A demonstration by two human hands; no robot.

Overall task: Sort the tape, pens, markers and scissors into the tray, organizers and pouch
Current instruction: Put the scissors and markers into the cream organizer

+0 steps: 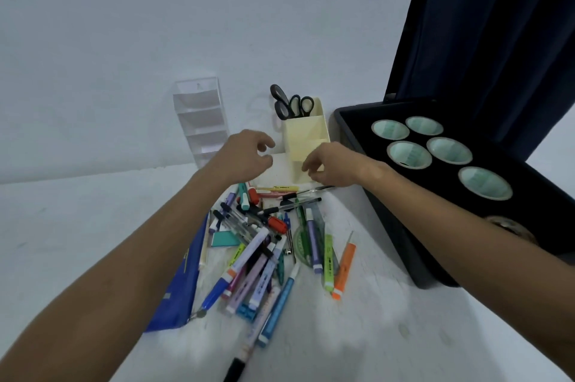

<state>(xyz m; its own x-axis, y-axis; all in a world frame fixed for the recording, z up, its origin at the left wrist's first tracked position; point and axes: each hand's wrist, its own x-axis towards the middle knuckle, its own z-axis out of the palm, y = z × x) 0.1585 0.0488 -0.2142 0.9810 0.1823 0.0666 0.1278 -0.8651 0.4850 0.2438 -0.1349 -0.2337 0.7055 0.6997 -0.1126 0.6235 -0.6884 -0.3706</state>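
A heap of pens and markers (264, 244) lies on the white table. Beyond it stands a cream organizer (303, 136) with two pairs of scissors (287, 103) upright in its back compartment. A clear tiered organizer (202, 120) leans on the wall to the left. The black tray (401, 220) on the right holds several tape rolls (409, 154). A blue pouch (183, 285) lies under my left forearm. My left hand (245, 154) hovers left of the cream organizer with fingers curled and apart, holding nothing. My right hand (329, 165) is at the organizer's front edge, fingers loosely spread, empty.
A dark blue curtain (485, 39) hangs at the right behind the tray. A brownish tape roll (510, 226) shows in the tray behind my right forearm. A white paper sheet (280, 170) lies between my hands. A black marker (236, 366) pokes in at the bottom edge.
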